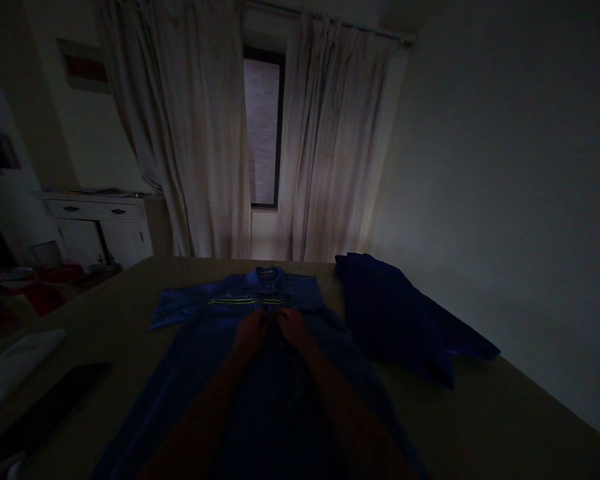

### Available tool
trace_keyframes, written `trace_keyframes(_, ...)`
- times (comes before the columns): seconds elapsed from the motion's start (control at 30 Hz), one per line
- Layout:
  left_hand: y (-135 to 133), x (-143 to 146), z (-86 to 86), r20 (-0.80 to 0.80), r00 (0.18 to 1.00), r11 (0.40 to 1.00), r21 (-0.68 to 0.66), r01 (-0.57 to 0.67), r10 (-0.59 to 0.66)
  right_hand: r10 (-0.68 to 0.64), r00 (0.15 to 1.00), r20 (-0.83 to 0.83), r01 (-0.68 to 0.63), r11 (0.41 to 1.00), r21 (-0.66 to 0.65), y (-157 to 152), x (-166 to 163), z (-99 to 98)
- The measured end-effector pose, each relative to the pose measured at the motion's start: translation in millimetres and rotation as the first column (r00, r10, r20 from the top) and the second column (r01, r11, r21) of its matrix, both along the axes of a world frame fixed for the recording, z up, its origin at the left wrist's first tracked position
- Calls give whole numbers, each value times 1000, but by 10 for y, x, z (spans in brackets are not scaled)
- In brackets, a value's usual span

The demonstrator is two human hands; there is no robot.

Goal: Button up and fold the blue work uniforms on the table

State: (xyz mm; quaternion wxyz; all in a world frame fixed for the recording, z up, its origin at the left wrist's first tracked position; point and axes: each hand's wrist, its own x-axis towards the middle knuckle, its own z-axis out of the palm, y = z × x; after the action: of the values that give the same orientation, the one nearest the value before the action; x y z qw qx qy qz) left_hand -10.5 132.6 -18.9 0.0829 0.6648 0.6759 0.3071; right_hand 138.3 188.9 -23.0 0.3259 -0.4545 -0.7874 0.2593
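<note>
A blue work shirt (200, 360) with a yellow-green stripe across the chest lies spread on the table, its collar at the far end and one short sleeve out to the left. Both my hands are at the middle of its front, just below the stripe. My left hand (253, 328) has its fingers bent and pressed on the shirt front. Close beside it, my right hand (291, 325) is also closed at the shirt's front edge. The light is very dim, so the exact pinch of the fingertips is hard to see.
A dark blue garment (390, 313) lies in a heap to the right by the wall. On the left of the table (125, 313) are a long dark flat object (50, 410) and a white object (20, 360). Behind stand a white cabinet (125, 230) and curtains (200, 133).
</note>
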Motion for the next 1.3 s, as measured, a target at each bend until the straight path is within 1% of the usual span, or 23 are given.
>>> trace_keyframes(0.1,13,-3,-14,1,1000,1000,2,2,-2,84,995,-47,-86,995,-45,71,80,1)
trace_keyframes(0.23,29,-15,-30,9,1000,1000,10,0,0,148,985,-84,-154,986,-69,125,101,-37)
trace_keyframes(0.37,27,-23,-29,23,1000,1000,21,-4,4,176,977,-118,-183,981,-59,160,80,-78)
trace_keyframes(0.53,21,-22,-11,25,1000,1000,26,-2,1,232,962,-144,-245,966,-80,238,120,-87)
trace_keyframes(0.7,22,-9,4,41,999,1000,20,10,-11,241,958,-155,-255,963,-83,267,133,-112)
trace_keyframes(0.9,21,2,-1,43,998,999,9,-37,36,218,965,-145,-223,974,-24,239,78,-138)
trace_keyframes(1.13,22,-14,18,66,996,998,-11,-55,55,162,981,-105,-146,979,145,135,39,-125)
trace_keyframes(1.3,34,-4,0,106,992,997,-8,-73,74,148,987,-59,-132,967,220,77,37,-108)
